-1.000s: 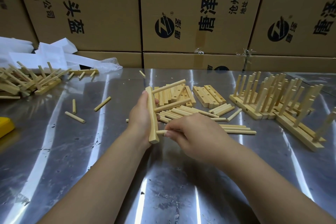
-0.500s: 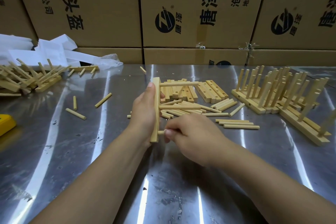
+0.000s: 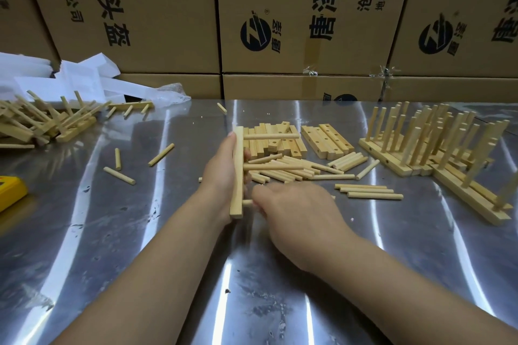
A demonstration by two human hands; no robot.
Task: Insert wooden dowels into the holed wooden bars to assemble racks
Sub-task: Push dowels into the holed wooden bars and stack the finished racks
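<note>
My left hand (image 3: 220,176) grips a holed wooden bar (image 3: 238,173) held on end above the steel table. Two dowels stick out of the bar to the right, one near its top (image 3: 270,136) and one at its middle (image 3: 273,167). A third dowel (image 3: 247,202) sits in the hole near the bar's lower end, and my right hand (image 3: 297,213) holds it with curled fingers; most of this dowel is hidden inside the hand. Loose dowels (image 3: 291,172) and spare holed bars (image 3: 326,141) lie just behind.
Finished racks (image 3: 437,148) stand at the right. A heap of racks (image 3: 42,123) lies at the far left, with stray dowels (image 3: 119,175) on the steel table (image 3: 140,232). A yellow object (image 3: 11,192) is at the left edge. Cardboard boxes (image 3: 157,14) wall the back.
The bar has turned from tilted to nearly vertical in my left hand. My right hand stays at the lower dowel, close against the bar.
</note>
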